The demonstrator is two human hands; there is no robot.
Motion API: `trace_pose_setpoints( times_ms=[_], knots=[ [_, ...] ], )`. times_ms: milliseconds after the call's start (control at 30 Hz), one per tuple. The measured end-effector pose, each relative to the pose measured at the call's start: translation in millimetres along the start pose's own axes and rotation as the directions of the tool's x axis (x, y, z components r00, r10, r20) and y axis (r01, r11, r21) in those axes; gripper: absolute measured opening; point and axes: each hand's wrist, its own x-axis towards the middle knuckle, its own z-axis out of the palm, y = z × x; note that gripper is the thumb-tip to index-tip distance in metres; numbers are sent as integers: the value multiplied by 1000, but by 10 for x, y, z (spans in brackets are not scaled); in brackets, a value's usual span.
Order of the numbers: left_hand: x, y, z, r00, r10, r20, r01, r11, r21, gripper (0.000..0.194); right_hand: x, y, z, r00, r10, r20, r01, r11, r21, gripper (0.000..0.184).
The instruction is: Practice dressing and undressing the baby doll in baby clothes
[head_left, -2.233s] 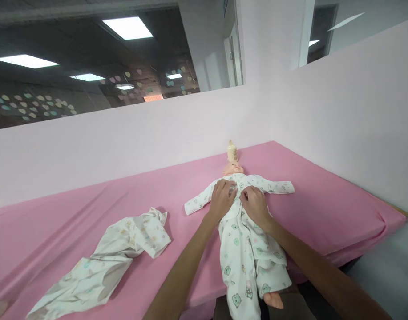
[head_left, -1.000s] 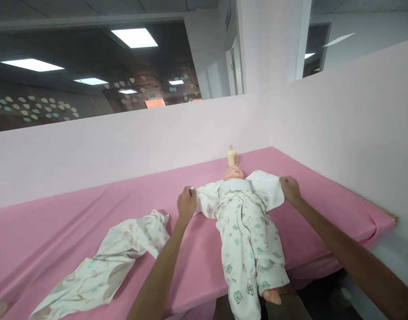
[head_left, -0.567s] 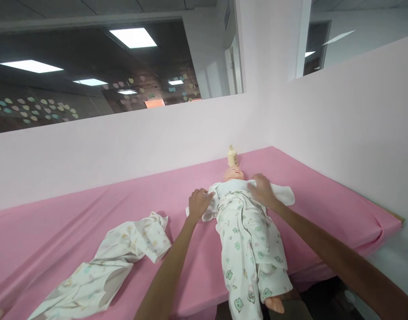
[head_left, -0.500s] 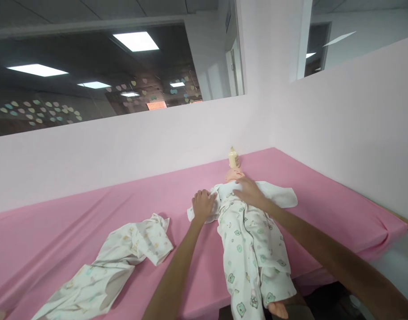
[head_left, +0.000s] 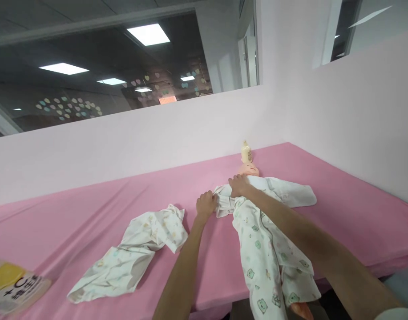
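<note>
A baby doll (head_left: pixel 248 169) lies on the pink-covered table, its head toward the wall. It wears white baby clothes (head_left: pixel 257 233) printed with small green bears. My left hand (head_left: pixel 207 203) is closed on the cuff end of the left-side sleeve (head_left: pixel 225 202), which is stretched out sideways. At the shoulder of that sleeve, below the doll's head, my right hand (head_left: pixel 240 185) grips the cloth with curled fingers. The doll's arm inside the sleeve is hidden. The opposite sleeve (head_left: pixel 295 194) lies spread to the right. One foot (head_left: pixel 301 310) shows below a trouser leg.
Left of my left arm lies another white printed baby garment (head_left: pixel 133 255), crumpled. A cream bottle (head_left: pixel 246 152) stands behind the doll's head. A package with a yellow label (head_left: pixel 10 286) is at the left edge. White walls (head_left: pixel 140 146) border the pink sheet (head_left: pixel 100 213).
My right hand has moved from the doll's chest to the left-side shoulder and closed on the cloth. My left hand has slid to the sleeve's end. The view has swung left, bringing in the package.
</note>
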Motion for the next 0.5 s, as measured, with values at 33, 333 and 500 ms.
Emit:
trace_pose_setpoints(
  times_ms=[33,333,500],
  knots=[
    [12,-65,0,999,-20,39,20,1000,-17,29,-19,47,-41,1000,8,0,-8,1000,0,62],
    [6,-174,50,985,-66,162,87,988,-126,21,-176,286,-187,999,21,-37,-21,999,-25,51],
    [18,-152,62,990,-35,137,71,961,-267,24,-68,-78,-28,985,-168,-32,165,983,-78,41]
  ],
)
